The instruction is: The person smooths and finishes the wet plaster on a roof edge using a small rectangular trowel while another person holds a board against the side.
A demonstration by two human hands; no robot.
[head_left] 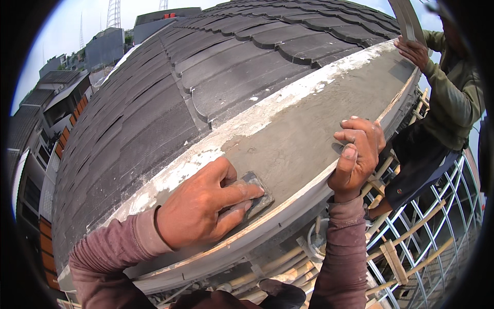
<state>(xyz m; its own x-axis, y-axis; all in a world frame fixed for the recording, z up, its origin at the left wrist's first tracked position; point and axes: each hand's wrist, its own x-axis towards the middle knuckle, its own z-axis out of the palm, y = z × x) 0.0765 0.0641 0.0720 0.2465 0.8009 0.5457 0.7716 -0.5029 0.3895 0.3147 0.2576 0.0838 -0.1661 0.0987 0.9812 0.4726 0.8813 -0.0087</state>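
My left hand (206, 201) is wrapped round a small dark, flat trowel (260, 193) that lies on wet grey mortar (303, 134). Its fingers cover most of the tool, so any handle is hidden. The mortar fills a long ledge along the lower edge of the roof. Over the ledge's outer board (288, 206), my right hand (357, 154) is raised with loosely curled fingers, thumb apart, and nothing visible in it. A small dark patch beside those fingers is too unclear to name.
Dark roof tiles (128, 113) rise beyond a white-smeared strip (180, 165). At the far right, a co-worker (453, 103) holds a long straight bar (406, 20) against the ledge. Below the outer board are bamboo poles (411, 232) and a metal lattice (447, 206), with a drop beneath.
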